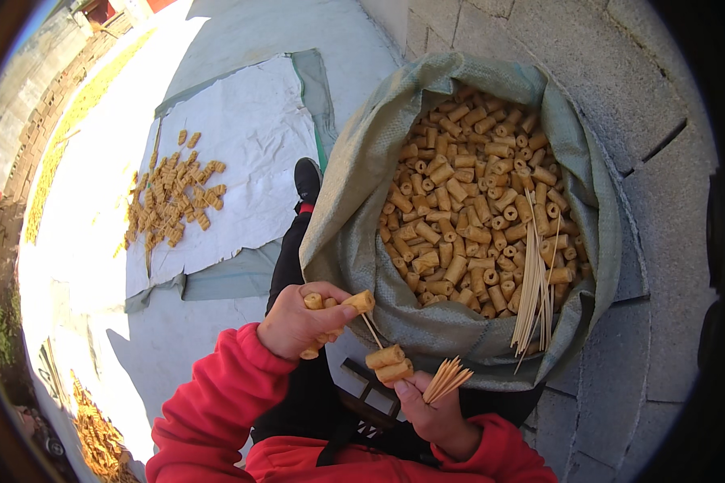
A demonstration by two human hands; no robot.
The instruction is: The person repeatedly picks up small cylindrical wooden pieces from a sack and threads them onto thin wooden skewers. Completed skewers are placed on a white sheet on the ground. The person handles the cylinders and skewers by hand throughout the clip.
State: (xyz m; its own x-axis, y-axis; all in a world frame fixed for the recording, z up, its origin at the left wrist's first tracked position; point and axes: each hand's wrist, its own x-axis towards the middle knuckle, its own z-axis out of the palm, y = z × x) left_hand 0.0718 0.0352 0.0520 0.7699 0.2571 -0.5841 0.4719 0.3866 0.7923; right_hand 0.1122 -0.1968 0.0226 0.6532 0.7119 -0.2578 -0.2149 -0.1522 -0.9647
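Observation:
My left hand is closed around several short, tan, tube-shaped rolls. One roll sticks out at its fingertips, at the upper end of a thin wooden skewer. Lower on that skewer, two more rolls sit side by side across it, next to my right thumb. My right hand is closed on the skewer's lower part and on a bundle of pointed wooden skewers. Whether the top roll is pierced cannot be made out. In front stands a large grey-green woven sack, its rim rolled down, full of such rolls.
Loose skewers lie on the rolls at the sack's right side. A heap of skewered rolls rests on a white sheet on the floor to the left. My black shoe is beside the sack; a block wall rises on the right.

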